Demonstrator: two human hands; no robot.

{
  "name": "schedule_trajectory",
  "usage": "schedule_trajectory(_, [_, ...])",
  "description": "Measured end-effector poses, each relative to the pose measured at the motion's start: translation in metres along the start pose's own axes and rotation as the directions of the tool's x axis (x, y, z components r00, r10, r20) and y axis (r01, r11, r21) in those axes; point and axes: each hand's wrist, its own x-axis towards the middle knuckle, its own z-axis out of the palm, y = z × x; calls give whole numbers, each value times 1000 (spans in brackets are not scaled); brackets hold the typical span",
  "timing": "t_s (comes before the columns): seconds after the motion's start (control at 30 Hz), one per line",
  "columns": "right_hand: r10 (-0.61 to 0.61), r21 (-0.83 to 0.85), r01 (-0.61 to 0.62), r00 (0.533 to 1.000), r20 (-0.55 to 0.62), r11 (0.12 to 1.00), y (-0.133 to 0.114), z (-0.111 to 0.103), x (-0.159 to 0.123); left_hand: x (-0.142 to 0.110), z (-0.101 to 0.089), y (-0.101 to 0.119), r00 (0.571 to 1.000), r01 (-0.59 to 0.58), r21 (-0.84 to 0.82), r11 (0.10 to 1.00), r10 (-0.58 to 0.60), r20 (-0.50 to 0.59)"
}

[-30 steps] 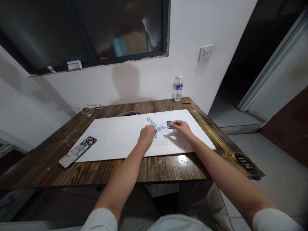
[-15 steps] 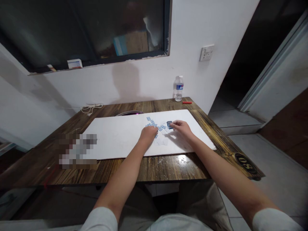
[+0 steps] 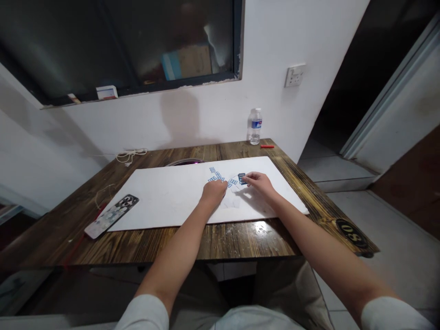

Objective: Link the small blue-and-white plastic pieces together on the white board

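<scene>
On the white board (image 3: 165,197) lie several small blue-outlined pieces (image 3: 212,170), grouped around my left hand. My left hand (image 3: 214,192) is closed, its fingertips pressed together low over the board beside these pieces; what they pinch, if anything, is hidden. Between thumb and fingers, my right hand (image 3: 258,182) holds a dark blue piece with pale bars (image 3: 242,178) upright above the board. Below the hands, a thin translucent sheet (image 3: 231,202) lies on the board.
A phone in a patterned case (image 3: 112,216) rests across the board's left edge. Behind the board are a coiled white cable (image 3: 130,155), a water bottle (image 3: 255,127) and a red stick-like object (image 3: 267,146). The wooden table's (image 3: 247,240) front edge is close to me.
My left hand has shifted slightly to the right over the small pieces. My right hand and the dark blue piece stay nearly still.
</scene>
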Motion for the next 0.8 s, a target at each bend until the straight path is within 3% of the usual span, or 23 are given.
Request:
schedule_trajectory(0.3, [-2, -7, 2, 1000, -5, 1000, -5, -1, -3, -2, -2, -3, 998, 60, -76, 995, -62, -30])
schedule_trajectory(0.5, [-12, -24, 12, 1000, -6, 1000, -2, -1, -2, -1, -1, -7, 986, 55, -210, 976, -86, -144])
schedule_trajectory(0.57, [-9, -27, 9, 1000, -1, 1000, -2, -1, -3, -2, -1, -7, 964, 22, -291, 957, -97, -248])
schedule_trajectory(0.67, [-11, -28, 12, 1000, 29, 1000, -3, 1, -4, -2, -1, -4, 897, -67, -369, 927, -106, -429])
schedule_trajectory(0.8, [-17, -59, 21, 997, 74, 998, -5, 6, -9, -5, -1, 0, 831, -257, -330, 908, 33, -555])
